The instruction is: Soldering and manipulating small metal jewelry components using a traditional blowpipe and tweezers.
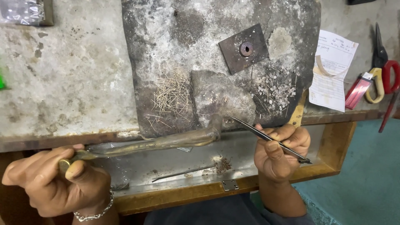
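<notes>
My left hand [58,179] grips the brass end of a clear hose torch [154,143], which curves right and up to the near edge of a charred soldering slab [216,37]. My right hand [280,150] pinches dark tweezers [266,136]; their tip points up-left onto a grey block [218,98] on the slab. A heap of thin wire pins [171,96] lies to the block's left. Several small round-headed pieces [275,89] lie to its right. A square metal plate with a small ring [244,48] sits above.
A wooden-edged metal tray [233,185] under the bench edge holds a thin pointed tool [183,173] and some debris. At the right lie a paper slip [333,71], scissors with red and yellow handles [385,71] and a red flat tool [357,92].
</notes>
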